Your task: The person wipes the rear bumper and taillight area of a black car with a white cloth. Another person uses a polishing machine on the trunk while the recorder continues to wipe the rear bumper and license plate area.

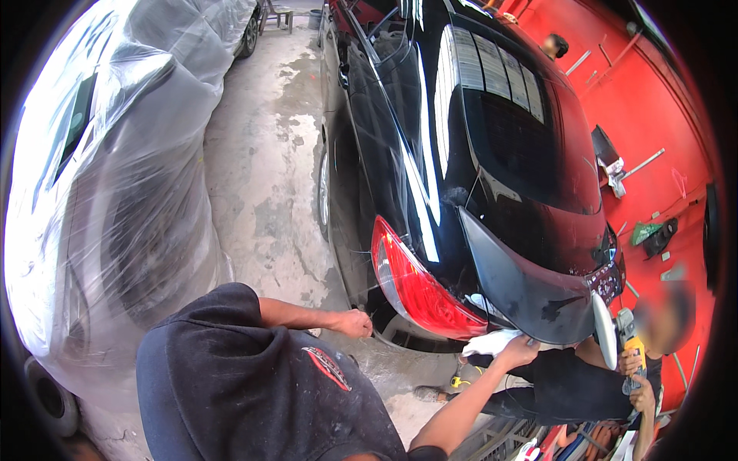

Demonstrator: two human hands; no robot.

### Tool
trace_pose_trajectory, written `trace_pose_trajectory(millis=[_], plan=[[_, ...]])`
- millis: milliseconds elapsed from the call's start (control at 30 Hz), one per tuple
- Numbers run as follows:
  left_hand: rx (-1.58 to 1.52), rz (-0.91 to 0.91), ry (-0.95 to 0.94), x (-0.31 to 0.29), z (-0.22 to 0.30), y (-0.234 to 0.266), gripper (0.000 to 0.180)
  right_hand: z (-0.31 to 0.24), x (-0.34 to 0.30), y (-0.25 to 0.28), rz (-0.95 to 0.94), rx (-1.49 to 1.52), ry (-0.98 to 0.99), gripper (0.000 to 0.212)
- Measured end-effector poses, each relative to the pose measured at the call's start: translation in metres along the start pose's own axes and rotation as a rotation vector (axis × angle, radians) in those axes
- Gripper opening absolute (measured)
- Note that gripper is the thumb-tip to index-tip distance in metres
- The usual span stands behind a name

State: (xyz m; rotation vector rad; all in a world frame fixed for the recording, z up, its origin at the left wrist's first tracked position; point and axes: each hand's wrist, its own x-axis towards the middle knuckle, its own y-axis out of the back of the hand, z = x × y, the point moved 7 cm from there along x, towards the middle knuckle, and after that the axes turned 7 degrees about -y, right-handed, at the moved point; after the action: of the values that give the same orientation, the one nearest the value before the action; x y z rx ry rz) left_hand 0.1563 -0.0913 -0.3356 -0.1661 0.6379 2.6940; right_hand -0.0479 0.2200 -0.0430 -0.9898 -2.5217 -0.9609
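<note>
A black car (446,177) with a red tail light (411,284) stands in front of me. My left hand (355,323) is closed beside its rear corner, left of the tail light; whatever is in the fingers, if anything, is too small to make out. Below the rear edge of the dusty boot lid (530,296), my right hand (519,352) is closed on a white cloth (488,343). Its fingertips reach up to the lid's edge, and whether they press on it I cannot tell.
A co-worker at the right holds a yellow polisher (632,347) with a white pad (603,330) at the boot lid's edge. A car under plastic sheeting (154,154) stands left. Concrete floor (265,184) runs between the cars. Another person's head shows behind the black car, near the red wall (653,138).
</note>
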Motion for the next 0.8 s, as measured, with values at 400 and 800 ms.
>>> trace_pose_trajectory(millis=[400, 800], plan=[[0.009, -0.077, -0.041, -0.006, 0.031, 0.006, 0.033, 0.030, 0.033, 0.011, -0.064, 0.133, 0.026, 0.026], [-0.682, 0.101, -0.138, -0.019, 0.164, 0.018, 0.068, 0.029, -0.200, 0.018, -0.718, 1.030, -0.681, 0.017]])
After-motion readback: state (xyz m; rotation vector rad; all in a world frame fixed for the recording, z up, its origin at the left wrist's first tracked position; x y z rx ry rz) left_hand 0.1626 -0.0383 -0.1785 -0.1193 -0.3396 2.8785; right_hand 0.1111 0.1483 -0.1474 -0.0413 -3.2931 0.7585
